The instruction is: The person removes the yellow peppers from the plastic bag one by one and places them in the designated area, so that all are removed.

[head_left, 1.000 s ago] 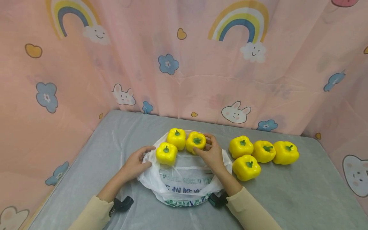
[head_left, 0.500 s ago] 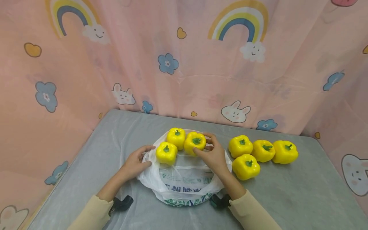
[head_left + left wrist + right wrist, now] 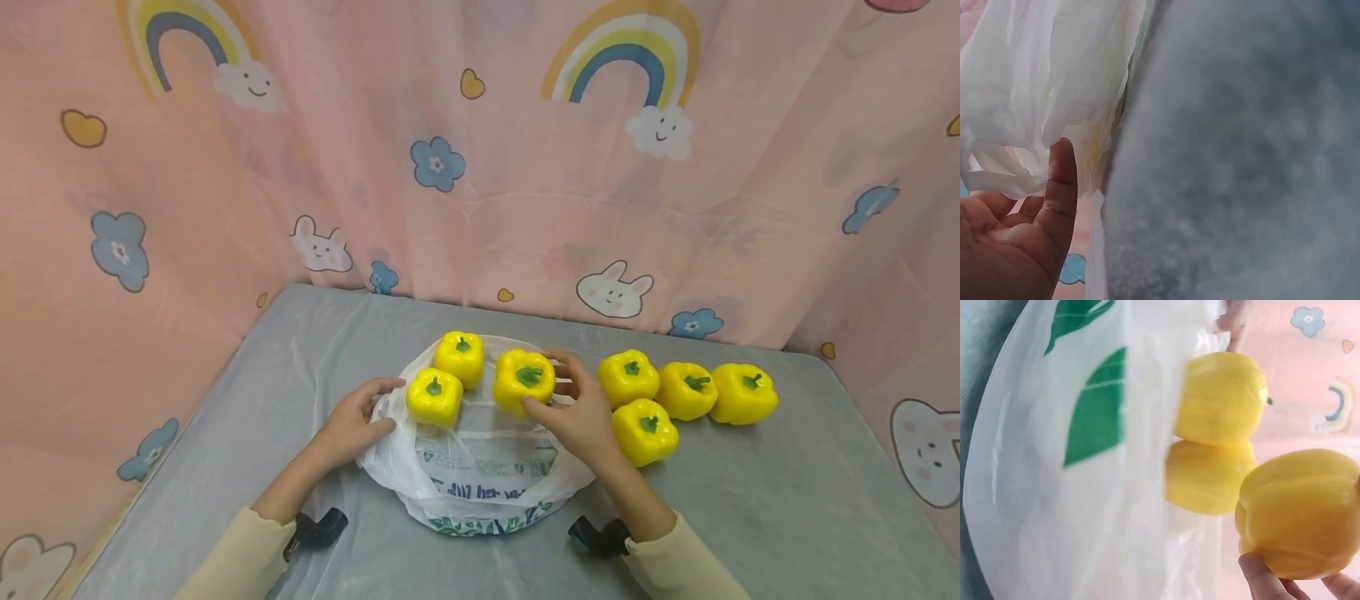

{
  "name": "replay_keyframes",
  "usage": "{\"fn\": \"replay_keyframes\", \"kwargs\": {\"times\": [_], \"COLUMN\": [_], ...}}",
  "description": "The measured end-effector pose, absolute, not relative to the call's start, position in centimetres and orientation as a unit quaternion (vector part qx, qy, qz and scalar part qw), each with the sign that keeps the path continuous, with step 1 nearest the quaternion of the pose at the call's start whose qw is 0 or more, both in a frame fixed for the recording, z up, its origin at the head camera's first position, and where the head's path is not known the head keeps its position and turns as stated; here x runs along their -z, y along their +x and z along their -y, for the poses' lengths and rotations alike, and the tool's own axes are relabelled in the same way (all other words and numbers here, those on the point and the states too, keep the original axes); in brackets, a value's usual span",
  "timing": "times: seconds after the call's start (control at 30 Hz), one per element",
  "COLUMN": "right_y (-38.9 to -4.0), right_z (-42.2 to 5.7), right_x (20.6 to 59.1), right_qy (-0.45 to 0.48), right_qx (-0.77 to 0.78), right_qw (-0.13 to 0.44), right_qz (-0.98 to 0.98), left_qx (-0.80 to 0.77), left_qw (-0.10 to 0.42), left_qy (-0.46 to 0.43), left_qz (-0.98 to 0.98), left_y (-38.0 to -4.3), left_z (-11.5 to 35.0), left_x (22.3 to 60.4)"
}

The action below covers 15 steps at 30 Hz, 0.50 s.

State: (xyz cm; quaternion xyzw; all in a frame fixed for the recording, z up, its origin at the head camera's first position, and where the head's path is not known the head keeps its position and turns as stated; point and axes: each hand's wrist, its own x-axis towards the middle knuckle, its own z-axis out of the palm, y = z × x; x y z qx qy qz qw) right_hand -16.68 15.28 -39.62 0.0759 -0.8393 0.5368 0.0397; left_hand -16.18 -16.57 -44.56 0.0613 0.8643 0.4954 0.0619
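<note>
A white plastic bag (image 3: 480,525) with green and blue print stands with its mouth spread in front of me. Two yellow bell peppers, a nearer one (image 3: 435,400) and a farther one (image 3: 461,358), sit at its left and back. My right hand (image 3: 581,408) holds another yellow bell pepper (image 3: 523,382) between thumb and fingers; in the right wrist view this pepper (image 3: 1300,512) is apart from the other two and above the bag's rim. At the bag's left side, my left hand (image 3: 356,427) touches the plastic with thumb and fingers extended. Its thumb (image 3: 1063,181) meets the bag's folds.
To the right of the bag, several more yellow bell peppers (image 3: 687,392) lie close together on the grey-covered table (image 3: 750,500). A pink printed curtain (image 3: 517,208) hangs behind and at both sides.
My right hand first shifts its bell pepper slightly left, then draws it right and up, away from the other two. The left hand stays at the bag's side.
</note>
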Motion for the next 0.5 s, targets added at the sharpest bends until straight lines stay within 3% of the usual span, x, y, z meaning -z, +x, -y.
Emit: {"fn": "replay_keyframes", "kwargs": {"times": [0.2, 0.5], "right_y": [-15.4, -14.2], "right_z": [-16.5, -19.0], "right_x": [38.5, 36.5], "right_qy": [0.082, 0.078], "right_qx": [-0.536, -0.503], "right_qw": [0.047, 0.105], "right_qz": [0.839, 0.855], "left_qx": [-0.504, -0.513], "left_qw": [0.059, 0.059], "left_qy": [0.075, 0.079], "left_qz": [-0.859, -0.853], "left_y": [-16.1, -16.0], "left_z": [16.6, 16.7], "left_x": [44.4, 44.1]}}
